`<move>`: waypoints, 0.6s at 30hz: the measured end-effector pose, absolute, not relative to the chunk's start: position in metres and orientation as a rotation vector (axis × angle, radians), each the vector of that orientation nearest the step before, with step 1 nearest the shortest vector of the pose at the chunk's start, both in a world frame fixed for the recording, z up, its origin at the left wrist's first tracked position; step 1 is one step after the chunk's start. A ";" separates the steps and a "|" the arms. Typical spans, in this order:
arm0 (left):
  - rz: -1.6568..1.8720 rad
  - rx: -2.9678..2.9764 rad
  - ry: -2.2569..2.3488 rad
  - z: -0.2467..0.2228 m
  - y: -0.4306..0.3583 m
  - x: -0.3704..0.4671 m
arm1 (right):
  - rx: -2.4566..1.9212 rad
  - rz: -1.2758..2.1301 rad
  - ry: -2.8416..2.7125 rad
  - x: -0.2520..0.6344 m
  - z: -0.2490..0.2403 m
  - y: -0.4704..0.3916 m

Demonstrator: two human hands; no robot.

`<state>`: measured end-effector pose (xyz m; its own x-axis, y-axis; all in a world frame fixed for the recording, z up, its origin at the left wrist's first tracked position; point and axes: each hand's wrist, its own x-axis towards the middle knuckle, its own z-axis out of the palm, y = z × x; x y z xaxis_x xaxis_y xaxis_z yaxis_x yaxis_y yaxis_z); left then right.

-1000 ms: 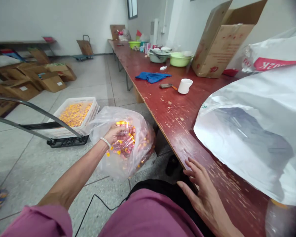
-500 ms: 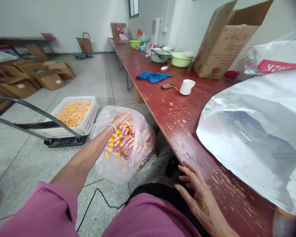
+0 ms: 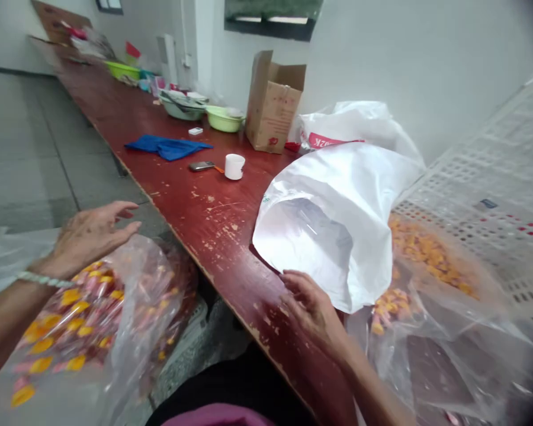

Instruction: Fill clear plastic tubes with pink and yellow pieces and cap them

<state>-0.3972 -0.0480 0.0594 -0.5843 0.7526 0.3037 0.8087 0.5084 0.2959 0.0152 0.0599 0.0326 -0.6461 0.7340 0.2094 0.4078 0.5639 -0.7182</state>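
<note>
My left hand [image 3: 95, 234] is open, thumb apart from the fingers. It hangs above a clear plastic bag [image 3: 133, 307] of small pink tubes with yellow caps [image 3: 77, 322], holding nothing. On the red table [image 3: 213, 231], a white sack [image 3: 333, 177] lies with its mouth towards me; some clear, shiny thing shows inside it. My right hand [image 3: 313, 310] is over the table beside the sack's near rim, fingers stretched out and a little blurred. Whether its fingertips touch the sack I cannot tell.
Right of the sack are yellow-capped pieces [image 3: 430, 254] in clear plastic and a tilted white perforated crate [image 3: 484, 183]. Farther along the table are a white cup [image 3: 234, 167], a phone [image 3: 201, 166], a blue cloth [image 3: 169, 147], a green basin [image 3: 224, 119] and a cardboard box [image 3: 275, 109].
The view has swung right, bringing the crate and yellow-capped pieces in. My left hand has come up out of the bag of tubes. My right hand has moved from the table edge to the sack.
</note>
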 end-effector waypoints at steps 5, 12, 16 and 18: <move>-1.033 -2.124 -2.131 0.074 0.020 -0.290 | -1.351 0.441 -2.247 0.030 0.035 0.170; -0.623 -2.549 -1.807 0.038 0.180 -0.171 | -1.663 0.146 -2.312 0.010 0.017 0.259; -0.611 -2.546 -1.956 0.015 0.244 -0.142 | -1.794 0.177 -2.326 0.010 0.004 0.275; -0.658 -2.575 -1.965 0.007 0.258 -0.139 | -1.799 0.217 -2.366 0.015 0.001 0.278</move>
<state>-0.1392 0.2580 0.0071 0.2190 0.9526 0.2113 0.8876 -0.2844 0.3622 0.0152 0.2783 0.0010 -0.2632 0.9639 0.0403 0.9406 0.2656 -0.2116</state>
